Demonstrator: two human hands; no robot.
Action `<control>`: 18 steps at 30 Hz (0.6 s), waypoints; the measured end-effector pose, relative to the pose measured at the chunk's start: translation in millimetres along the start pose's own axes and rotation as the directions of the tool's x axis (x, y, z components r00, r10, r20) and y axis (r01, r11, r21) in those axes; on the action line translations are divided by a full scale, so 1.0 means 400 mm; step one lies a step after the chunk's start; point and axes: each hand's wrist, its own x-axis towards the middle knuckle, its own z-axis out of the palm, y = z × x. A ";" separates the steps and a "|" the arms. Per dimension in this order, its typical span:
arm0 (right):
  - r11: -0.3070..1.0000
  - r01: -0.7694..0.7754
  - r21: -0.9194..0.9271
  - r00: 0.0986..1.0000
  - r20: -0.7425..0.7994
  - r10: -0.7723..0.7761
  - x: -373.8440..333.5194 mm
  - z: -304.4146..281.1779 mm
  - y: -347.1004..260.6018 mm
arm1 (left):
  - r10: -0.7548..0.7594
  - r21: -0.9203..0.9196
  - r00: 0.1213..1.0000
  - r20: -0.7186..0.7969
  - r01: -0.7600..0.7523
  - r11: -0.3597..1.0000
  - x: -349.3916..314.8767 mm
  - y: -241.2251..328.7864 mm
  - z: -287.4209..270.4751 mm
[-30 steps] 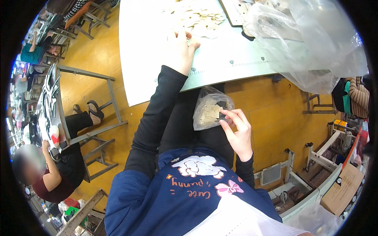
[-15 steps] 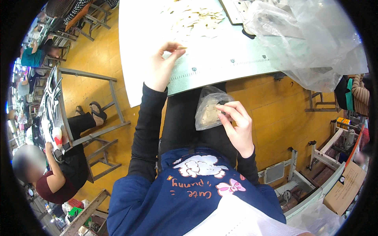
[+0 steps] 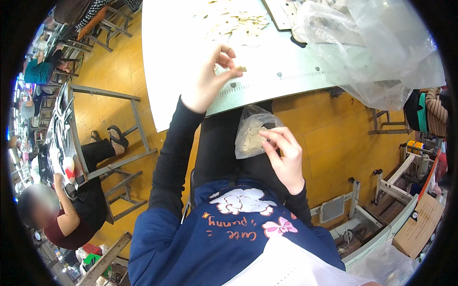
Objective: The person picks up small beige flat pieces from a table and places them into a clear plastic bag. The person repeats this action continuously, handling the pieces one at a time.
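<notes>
- Small tan piece [image 3: 242, 69]: over the table [image 3: 267, 88], pinched in my left hand [image 3: 211, 80], fingertips only, likely because it's thin; further right than half a second ago.
- Bag [image 3: 244, 152]: at my lap [image 3: 214, 148], presumably for easy reach; my right hand [image 3: 287, 159] nearly closed there, grip unclear.

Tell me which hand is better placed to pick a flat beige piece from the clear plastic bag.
The right hand, likely: its fingers are at the bag, by the beige pieces. The left hand is over the pale table, pinching a small beige piece.
</notes>
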 end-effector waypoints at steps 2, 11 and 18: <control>0.998 -0.037 0.055 0.998 -0.045 0.039 0.012 0.002 -0.008 | 0.006 -0.147 0.998 0.070 0.004 0.989 -0.052 0.035 -0.001; 0.991 0.116 0.073 0.986 -0.127 -0.106 0.066 0.038 -0.018 | -0.138 -0.322 0.866 0.480 0.321 0.891 -0.163 0.120 0.016; 1.000 -0.005 -0.030 1.000 -0.027 0.005 0.003 0.017 0.040 | 0.111 0.228 0.981 -0.160 -0.072 0.971 -0.024 -0.021 -0.055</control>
